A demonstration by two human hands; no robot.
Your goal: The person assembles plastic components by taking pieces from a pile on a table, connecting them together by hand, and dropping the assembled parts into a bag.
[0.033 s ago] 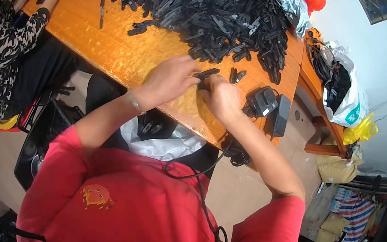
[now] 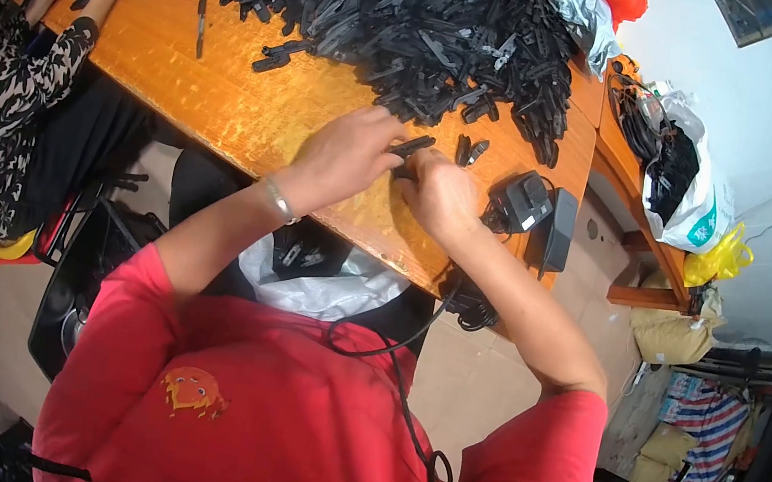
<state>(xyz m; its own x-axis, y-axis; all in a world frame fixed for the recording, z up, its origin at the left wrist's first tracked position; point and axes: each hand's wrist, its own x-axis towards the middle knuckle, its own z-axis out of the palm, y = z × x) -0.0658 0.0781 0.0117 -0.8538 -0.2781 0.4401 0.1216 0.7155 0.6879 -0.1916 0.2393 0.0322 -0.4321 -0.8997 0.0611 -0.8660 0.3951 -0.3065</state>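
From my remote seat, I see the left hand [image 2: 344, 156] pinching a slim black piece [image 2: 411, 146] above the table [image 2: 235, 111], its long axis slanting up rightward to the equally near right hand [image 2: 446, 195], curled against it, grip unclear.

A white plastic sack [image 2: 713, 200] is resting on an orange-brown wooden bench [image 2: 642, 298], a yellow plastic bag [image 2: 725, 258] touching it. A red, white and blue striped sheet [image 2: 716, 437] is showing below. A silvery plastic bag [image 2: 587, 19] is lying near a red plastic bag [image 2: 628, 0].
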